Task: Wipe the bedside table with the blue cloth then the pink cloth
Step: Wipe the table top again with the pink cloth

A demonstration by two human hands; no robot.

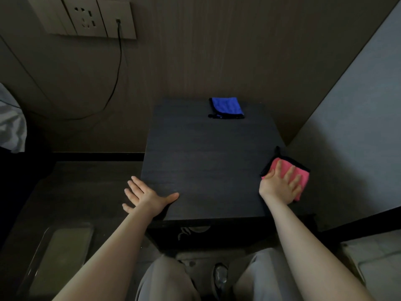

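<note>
On the table, one cloth lies at the far edge; another cloth lies under my right hand at its right edge.

The room is dimly lit. A brown wood-grain wall panel is seen behind, with a beige socket plate at the upper left, from which a black cable hangs down. A grey wall stands on the right. White bedding is seen at the left edge, and dark floor lies below.
</note>
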